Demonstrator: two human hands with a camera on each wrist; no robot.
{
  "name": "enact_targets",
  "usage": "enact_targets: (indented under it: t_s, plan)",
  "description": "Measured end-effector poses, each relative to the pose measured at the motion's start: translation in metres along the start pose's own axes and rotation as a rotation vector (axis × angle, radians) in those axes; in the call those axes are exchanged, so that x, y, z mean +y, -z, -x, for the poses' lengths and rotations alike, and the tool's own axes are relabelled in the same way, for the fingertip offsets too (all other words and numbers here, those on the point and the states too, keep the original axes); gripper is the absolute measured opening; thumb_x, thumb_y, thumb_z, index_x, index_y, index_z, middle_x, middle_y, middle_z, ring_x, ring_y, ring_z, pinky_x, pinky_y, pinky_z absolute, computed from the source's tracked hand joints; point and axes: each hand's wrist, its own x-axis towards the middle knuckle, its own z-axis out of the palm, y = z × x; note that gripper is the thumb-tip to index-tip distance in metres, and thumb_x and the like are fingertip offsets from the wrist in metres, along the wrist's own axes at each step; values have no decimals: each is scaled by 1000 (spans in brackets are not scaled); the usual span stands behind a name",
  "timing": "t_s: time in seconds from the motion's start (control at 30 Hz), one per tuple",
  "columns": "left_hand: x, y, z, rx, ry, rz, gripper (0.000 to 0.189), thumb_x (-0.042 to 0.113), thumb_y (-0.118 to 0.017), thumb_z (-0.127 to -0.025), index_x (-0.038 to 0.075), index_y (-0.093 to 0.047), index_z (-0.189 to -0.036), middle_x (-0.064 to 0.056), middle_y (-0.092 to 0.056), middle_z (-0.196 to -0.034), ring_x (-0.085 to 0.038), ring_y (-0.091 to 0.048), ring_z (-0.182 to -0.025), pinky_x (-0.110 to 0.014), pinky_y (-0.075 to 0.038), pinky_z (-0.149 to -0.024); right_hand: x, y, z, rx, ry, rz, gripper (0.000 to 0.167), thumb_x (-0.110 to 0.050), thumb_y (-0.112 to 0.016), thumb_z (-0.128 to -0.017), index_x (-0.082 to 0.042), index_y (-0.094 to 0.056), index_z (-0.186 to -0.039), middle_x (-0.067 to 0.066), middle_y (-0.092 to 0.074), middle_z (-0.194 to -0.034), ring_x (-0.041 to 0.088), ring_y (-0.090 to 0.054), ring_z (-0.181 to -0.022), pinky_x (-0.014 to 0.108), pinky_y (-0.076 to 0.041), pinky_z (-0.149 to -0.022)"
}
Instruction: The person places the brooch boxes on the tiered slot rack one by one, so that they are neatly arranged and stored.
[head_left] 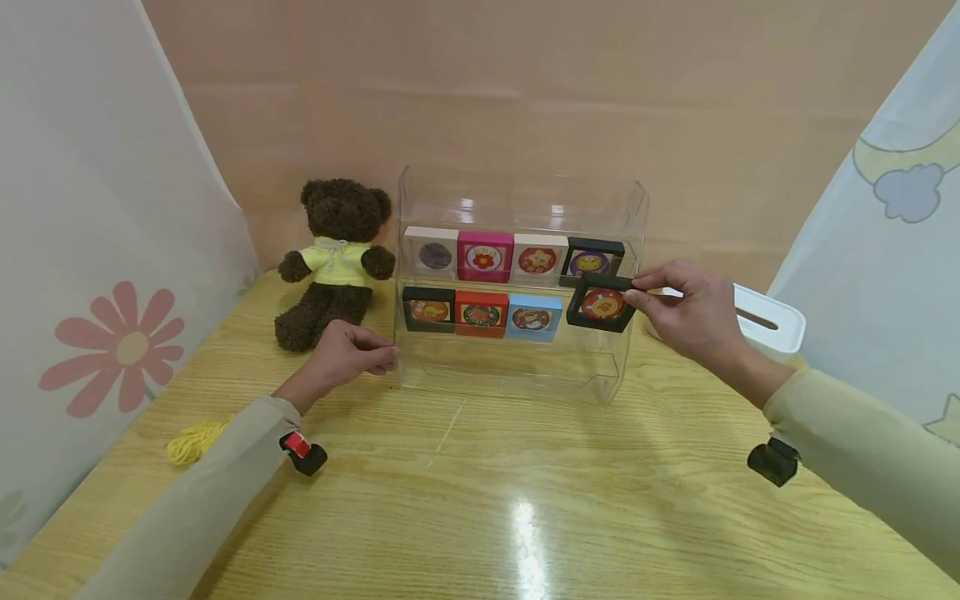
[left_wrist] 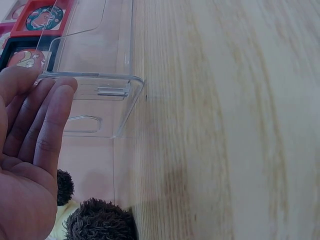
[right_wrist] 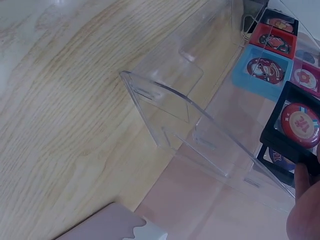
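Observation:
My right hand (head_left: 693,312) pinches a black square display frame (head_left: 600,303) by its right edge, thumb in front. A round red and gold badge sits inside this frame, which is tilted. It overlaps the right end of the second tier of a clear acrylic display rack (head_left: 517,387). At the rack's lower left side, my left hand (head_left: 347,357) pinches the edge of the side panel between thumb and fingers. Beside the held frame on that tier stand a light blue frame (head_left: 534,317), a red frame (head_left: 482,314) and another black frame (head_left: 429,309), each with a round badge.
The tier above holds several more frames, including a pink frame (head_left: 485,257). A brown teddy bear (head_left: 341,258) in a yellow top sits left of the rack. Yellow cord (head_left: 197,440) lies near the left sleeve. Behind the right hand is a white slotted box (head_left: 772,321).

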Motion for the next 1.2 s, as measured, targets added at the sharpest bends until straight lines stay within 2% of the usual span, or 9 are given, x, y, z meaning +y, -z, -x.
enact_targets:
  t_s: [0.2,0.57,0.7,0.87,0.93,1.07,1.13,1.2]
  plan:
    - [-1,0,0,1,-5,-7,20,6,-71,-86,-11,-70,-96,-21,-69,-83,-39,-67,-76,-45,-55,-66,5,-1,-5,10,-2,14,13,12,-77,-72,6,-70,-81,13,-68,-86,-15,-54,-79,6,-45,-64]
    - [-2,-1,0,12,-8,-7,19,5,-71,-86,-12,-71,-95,-21,-69,-82,-28,-69,-72,-44,-55,-65,9,-9,-6,66,36,34,11,11,-77,-72,8,-70,-80,15,-68,-86,-11,-52,-78,3,-43,-63]
    - [-2,-1,1,16,-13,-17,18,5,-71,-86,-12,-71,-94,-21,-69,-81,-28,-69,-71,-43,-56,-65,11,-12,-4,73,59,68,12,9,-79,-71,7,-71,-79,14,-69,-86,-1,-56,-77,2,-42,-63]
    - [-2,-2,1,18,-14,-22,18,4,-70,-86,-12,-71,-94,-22,-69,-81,-27,-69,-70,-41,-56,-63,13,-18,0,72,45,80,11,8,-79,-72,6,-70,-79,13,-69,-87,16,-62,-76,2,-41,-67]
    - [-3,-2,1,16,-13,-19,18,4,-70,-86,-12,-70,-94,-22,-69,-81,-26,-69,-70,-41,-56,-64,14,-20,2,75,44,68,10,9,-78,-72,6,-70,-78,13,-69,-87,12,-62,-78,3,-42,-68]
    - [-3,-2,1,17,-9,-16,18,3,-70,-86,-13,-70,-94,-22,-68,-81,-27,-69,-70,-42,-56,-64,15,-24,5,79,61,53,10,9,-78,-72,6,-69,-78,13,-69,-85,-3,-58,-80,5,-44,-71]
    - [-3,-2,1,18,-8,-17,18,4,-70,-86,-13,-70,-94,-22,-68,-81,-30,-69,-71,-42,-56,-64,16,-25,7,75,70,55,10,8,-78,-73,6,-69,-77,13,-70,-85,-2,-60,-79,5,-44,-72]
    - [-2,-2,1,20,-7,-19,18,4,-70,-86,-13,-70,-94,-22,-68,-80,-33,-68,-71,-41,-56,-63,17,-27,7,71,79,61,10,8,-78,-73,6,-70,-78,14,-70,-84,7,-64,-77,5,-44,-70]
